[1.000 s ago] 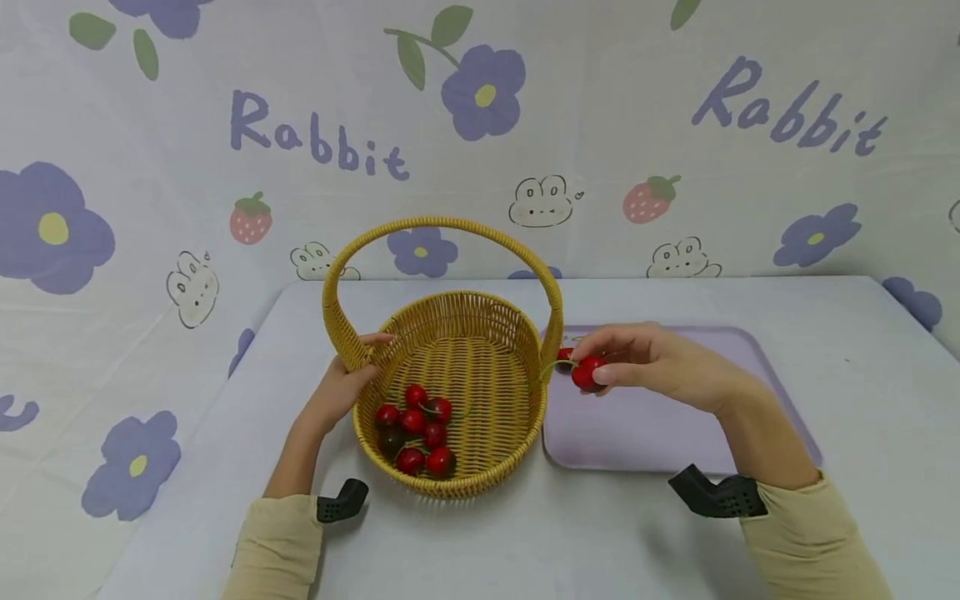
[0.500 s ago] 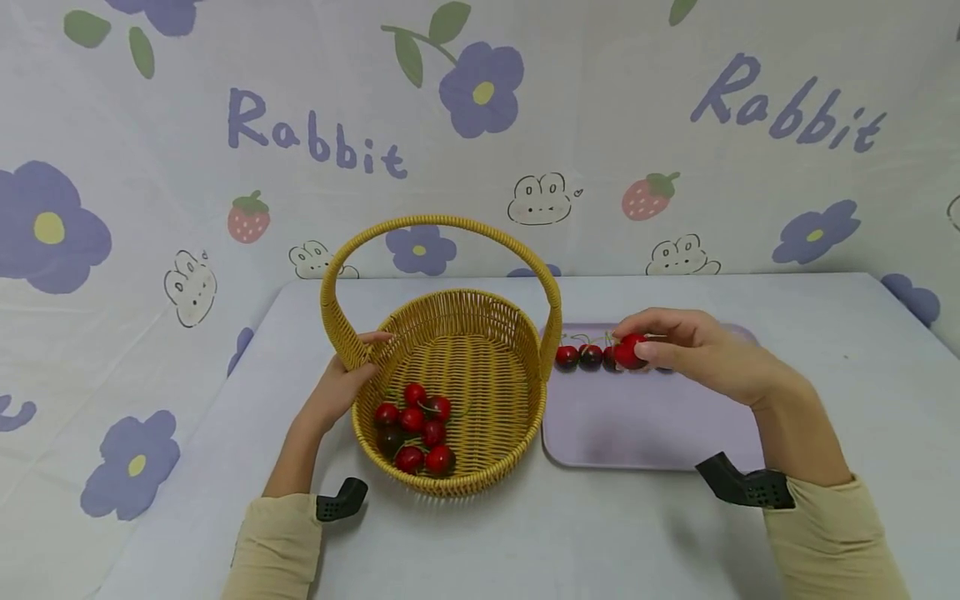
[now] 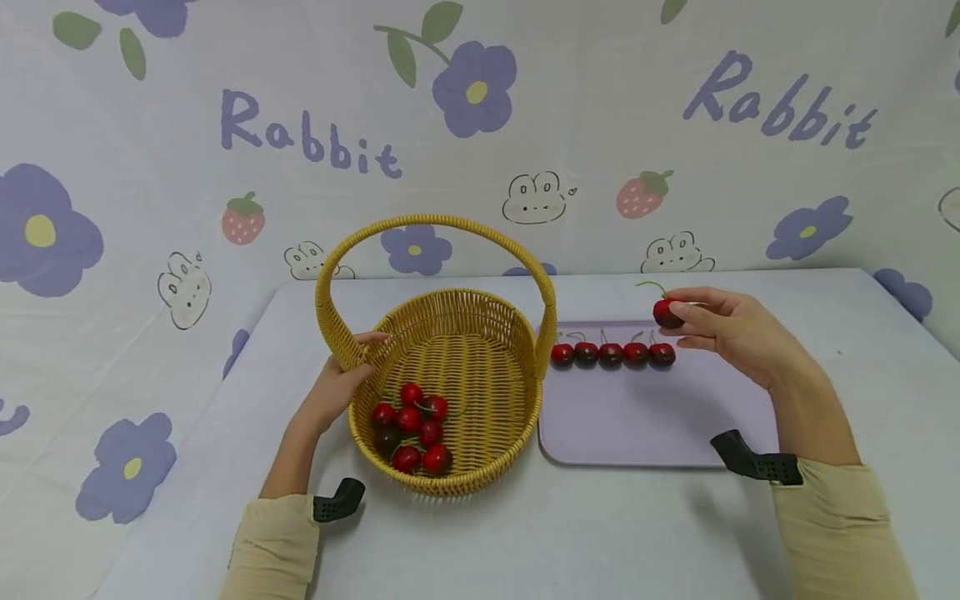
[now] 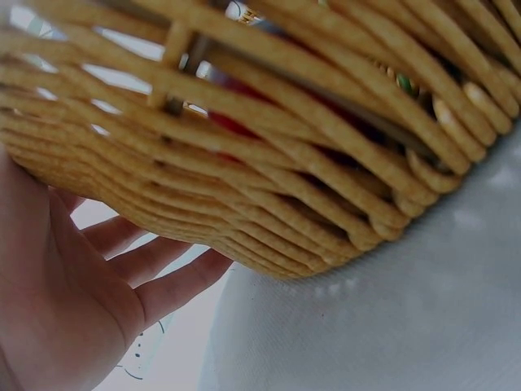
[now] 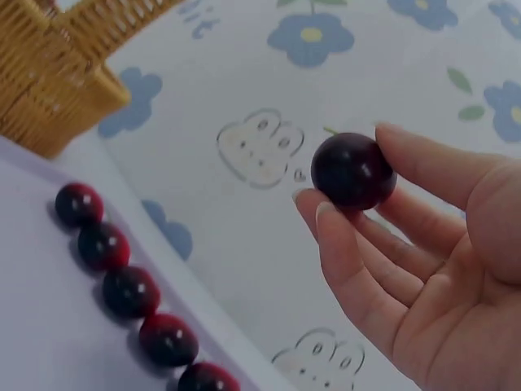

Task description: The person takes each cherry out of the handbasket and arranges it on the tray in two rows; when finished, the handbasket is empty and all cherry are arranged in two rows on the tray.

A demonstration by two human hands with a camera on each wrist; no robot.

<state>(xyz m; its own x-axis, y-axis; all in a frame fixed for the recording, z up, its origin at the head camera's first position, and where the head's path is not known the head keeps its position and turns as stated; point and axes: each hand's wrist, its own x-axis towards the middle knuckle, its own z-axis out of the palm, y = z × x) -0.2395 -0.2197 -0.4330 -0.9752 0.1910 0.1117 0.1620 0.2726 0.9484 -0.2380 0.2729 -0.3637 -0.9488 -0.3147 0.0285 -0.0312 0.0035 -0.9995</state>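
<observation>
A dark red cherry (image 3: 667, 312) with a green stem is pinched between the thumb and fingers of my right hand (image 3: 738, 329), held above the far right part of the lilac tray (image 3: 645, 429). Below and left of it, several cherries (image 3: 611, 356) lie in a row along the tray's far side, stems pointing away. My left hand (image 3: 339, 392) grips the left side of the yellow wicker basket (image 3: 491, 400) at the handle's base, thumb over the rim. In the left wrist view, its fingers (image 4: 175, 281) lie against the woven wall. More cherries (image 3: 408, 419) sit at the basket's near left.
The basket's tall arched handle (image 3: 435, 221) rises over its opening. The tray stands close against the basket's right side on a white table (image 3: 570, 533). Behind hangs a cloth (image 3: 585, 108) printed with flowers and rabbits.
My right hand has carried the cherry from beside the basket rightward and away over the tray, uncovering the row of cherries. My left hand has kept its grip on the basket.
</observation>
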